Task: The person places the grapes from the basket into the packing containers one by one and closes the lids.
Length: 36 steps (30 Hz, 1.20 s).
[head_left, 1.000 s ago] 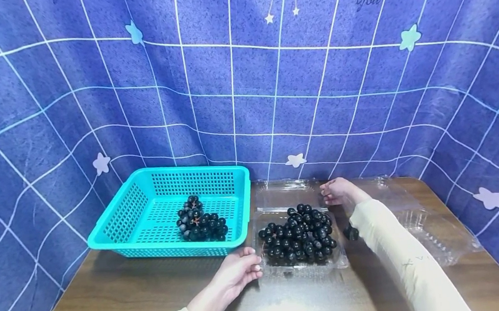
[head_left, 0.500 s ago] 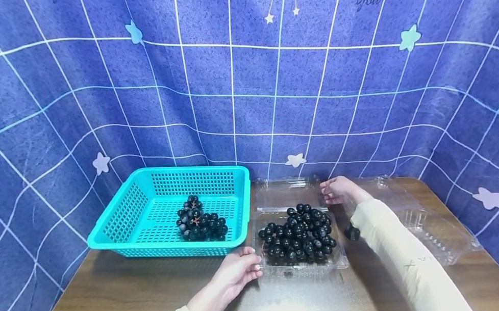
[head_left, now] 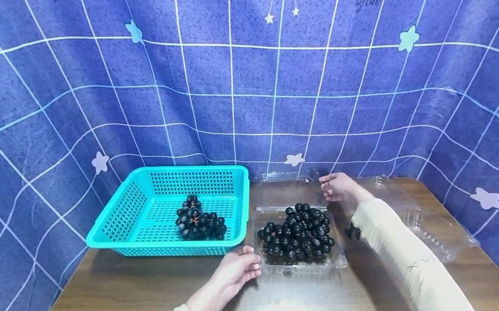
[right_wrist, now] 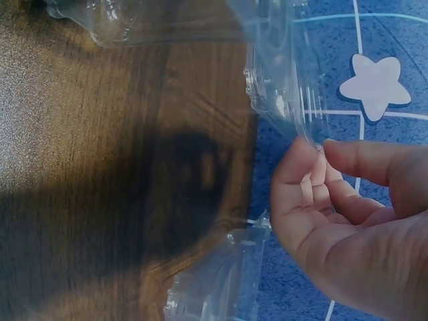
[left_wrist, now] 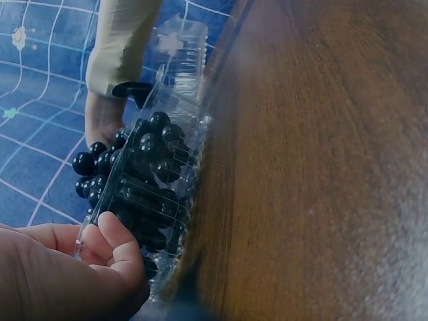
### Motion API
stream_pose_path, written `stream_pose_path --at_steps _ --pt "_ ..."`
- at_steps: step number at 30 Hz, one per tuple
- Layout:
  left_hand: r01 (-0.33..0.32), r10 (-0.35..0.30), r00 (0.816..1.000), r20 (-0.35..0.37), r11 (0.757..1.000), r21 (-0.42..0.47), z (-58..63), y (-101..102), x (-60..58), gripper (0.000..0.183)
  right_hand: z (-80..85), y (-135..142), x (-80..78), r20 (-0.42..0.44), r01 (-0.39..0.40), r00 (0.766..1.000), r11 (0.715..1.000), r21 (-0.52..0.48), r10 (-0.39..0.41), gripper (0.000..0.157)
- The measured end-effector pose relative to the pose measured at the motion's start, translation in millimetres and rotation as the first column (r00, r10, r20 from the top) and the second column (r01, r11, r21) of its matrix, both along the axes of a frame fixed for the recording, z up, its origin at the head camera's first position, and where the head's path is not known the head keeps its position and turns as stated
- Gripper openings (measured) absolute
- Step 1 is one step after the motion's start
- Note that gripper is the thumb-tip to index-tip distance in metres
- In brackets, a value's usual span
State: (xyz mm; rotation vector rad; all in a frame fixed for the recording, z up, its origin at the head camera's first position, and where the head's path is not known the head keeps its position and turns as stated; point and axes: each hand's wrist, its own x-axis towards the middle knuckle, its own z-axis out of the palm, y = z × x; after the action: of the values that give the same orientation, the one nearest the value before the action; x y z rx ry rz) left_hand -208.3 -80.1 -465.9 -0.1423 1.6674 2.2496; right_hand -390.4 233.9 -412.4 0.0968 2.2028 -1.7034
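Note:
A clear plastic clamshell container [head_left: 340, 260] lies on the table, with a heap of black grapes [head_left: 295, 235] in its base. Its transparent lid [head_left: 282, 198] is folded back on the far side. My left hand [head_left: 237, 270] pinches the rim at the base's left side; the left wrist view shows thumb and fingers [left_wrist: 114, 247] on that rim. At the lid's right edge is my right hand [head_left: 341, 188], and in the right wrist view its thumb and index finger pinch the thin plastic edge [right_wrist: 314, 137].
Left of the container stands a turquoise mesh basket [head_left: 123, 247] with more black grapes [head_left: 199, 223] inside. A second clear container [head_left: 434, 237] lies open on the right, beside my right forearm. A blue checked curtain [head_left: 258, 72] hangs behind the wooden table [head_left: 122, 298].
The lid's far edge has risen slightly, and my right hand has gone up a little with it. My left hand stays at the rim of the base.

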Motion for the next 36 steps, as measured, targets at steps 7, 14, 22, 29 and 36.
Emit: stream_pose_path --at_steps 7,14,22,29,36 --pt "0.002 -0.002 1.000 0.000 1.000 -0.003 1.7 0 1.2 0.019 4.9 0 2.2 -0.030 0.007 1.000 1.000 0.001 -0.007 0.049" --pt "0.003 -0.003 1.000 0.004 1.000 -0.004 4.6 0 1.7 0.020 12.6 -1 6.9 -0.055 0.013 0.998 0.999 0.038 -0.011 0.047" --pt "0.008 -0.008 1.000 0.010 1.000 0.001 3.5 0 1.6 0.020 18.0 1 7.4 -0.042 0.035 0.999 0.997 0.064 -0.032 0.043" --pt "0.002 -0.002 1.000 0.006 1.000 -0.004 3.9 -1 2.0 0.020 24.3 0 9.2 -0.041 0.041 0.998 0.999 0.031 -0.040 0.024" --pt "0.009 -0.009 1.000 0.009 1.000 -0.005 4.4 0 2.0 0.020 33.0 0 10.0 -0.081 0.036 0.996 0.999 -0.025 -0.038 0.017"
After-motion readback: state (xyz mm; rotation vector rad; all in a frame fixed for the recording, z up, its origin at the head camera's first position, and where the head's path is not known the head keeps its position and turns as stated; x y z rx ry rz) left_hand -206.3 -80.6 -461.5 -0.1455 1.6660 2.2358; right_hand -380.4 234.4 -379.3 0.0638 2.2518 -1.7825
